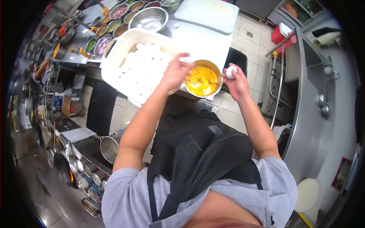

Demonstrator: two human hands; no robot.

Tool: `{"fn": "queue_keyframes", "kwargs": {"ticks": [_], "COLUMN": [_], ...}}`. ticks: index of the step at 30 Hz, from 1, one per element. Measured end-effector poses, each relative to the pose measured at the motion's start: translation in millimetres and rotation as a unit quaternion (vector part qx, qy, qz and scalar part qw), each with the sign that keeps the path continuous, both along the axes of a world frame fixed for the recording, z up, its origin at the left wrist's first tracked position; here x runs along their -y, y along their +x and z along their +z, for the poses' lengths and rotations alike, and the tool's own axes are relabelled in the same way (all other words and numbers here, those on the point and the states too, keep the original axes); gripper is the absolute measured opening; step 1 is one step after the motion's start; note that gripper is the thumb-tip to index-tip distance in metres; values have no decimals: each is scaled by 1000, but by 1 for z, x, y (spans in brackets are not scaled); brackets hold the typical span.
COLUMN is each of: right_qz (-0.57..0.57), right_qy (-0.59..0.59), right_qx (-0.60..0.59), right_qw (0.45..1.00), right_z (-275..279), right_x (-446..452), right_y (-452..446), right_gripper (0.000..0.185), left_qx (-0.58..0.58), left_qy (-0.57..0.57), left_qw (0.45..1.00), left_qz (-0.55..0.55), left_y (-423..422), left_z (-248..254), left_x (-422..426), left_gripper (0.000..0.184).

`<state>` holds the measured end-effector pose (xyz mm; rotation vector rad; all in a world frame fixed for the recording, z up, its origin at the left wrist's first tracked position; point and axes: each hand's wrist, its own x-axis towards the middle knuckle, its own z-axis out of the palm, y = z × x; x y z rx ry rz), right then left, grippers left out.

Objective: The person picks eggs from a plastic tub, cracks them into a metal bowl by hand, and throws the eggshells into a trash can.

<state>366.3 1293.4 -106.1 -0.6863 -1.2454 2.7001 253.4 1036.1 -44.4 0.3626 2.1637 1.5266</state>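
My left hand point(177, 72) is between the egg tub and the pot, its fingers curved around a pale rounded shape, apparently an egg point(185, 58), which is partly hidden and blends into the white table. At the pot's right rim, my right hand point(236, 81) grips a white egg point(231, 72) between thumb and fingers. The metal pot point(217, 68) stands near the table's corner and contains cracked eggs point(202, 80), with orange yolks and liquid. To the left, a large white tub point(114, 49) is heaped with whole white eggs point(146, 66).
Behind the tub is a metal bowl point(157, 17), beside several small bowls of chopped food. A white cutting board point(207, 15) lies at the table's far end. A dark bin point(236, 62) stands right of the table, and a steel sink counter point(308, 98) runs along the right.
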Motion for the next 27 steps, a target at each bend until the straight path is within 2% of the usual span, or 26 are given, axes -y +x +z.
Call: {"fn": "queue_keyframes", "kwargs": {"ticks": [1,2,3,4,5,6,8,9,10,12,14,15,18,21,23,24,25,27], "right_qz": [0,28,47,66,-12,-16,-69,-10,105,17,-51,-38,35,183,213,241,241,271], "right_qy": [5,73,298,506,645,645,710,728,679,676,695,669,637,592,650,684,685,739], "right_qx": [36,55,56,55,-78,-76,-137,-111,-55,-71,-94,-85,-95,-33,-49,-35,-35,-35], "right_qw": [999,995,952,858,760,760,687,677,725,733,711,738,764,784,728,687,686,616], "right_z": [-9,-13,-7,3,12,10,-6,-26,-32,-29,-3,5,20,5,-19,-22,-23,-21], "right_x": [-8,-11,-7,-1,4,8,11,10,12,11,11,11,23,42,51,56,58,65], "right_y": [0,0,2,1,2,1,-2,-1,0,3,-2,-5,-19,-35,-45,-48,-49,-50], "right_gripper": [38,37,38,39,42,42,43,45,45,44,41,41,41,42,39,37,37,37], "left_qx": [-99,-189,-178,-265,-228,-191,-207,-220,-219,-175,-165,-157,-142,-154,-163,-172,-172,-185], "left_qy": [-69,-136,-173,-299,-355,-409,-438,-467,-467,-455,-444,-438,-454,-423,-396,-370,-369,-310], "left_qw": [992,970,964,913,906,892,875,856,856,872,880,885,878,891,902,912,913,932], "left_qz": [35,75,95,78,41,4,-14,-29,-29,-39,-27,-28,-44,-62,-50,-39,-38,12], "left_y": [-29,-40,-55,-68,-74,-75,-64,-57,-56,-60,-66,-66,-77,-77,-77,-77,-79,-81], "left_z": [-31,-25,-34,-51,-64,-62,-69,-68,-68,-65,-71,-76,-79,-72,-73,-72,-72,-71], "left_x": [17,30,43,56,66,66,57,51,49,45,41,41,41,51,60,63,66,73], "left_gripper": [46,44,47,49,51,53,55,58,58,59,58,57,55,53,52,52,52,52]}}
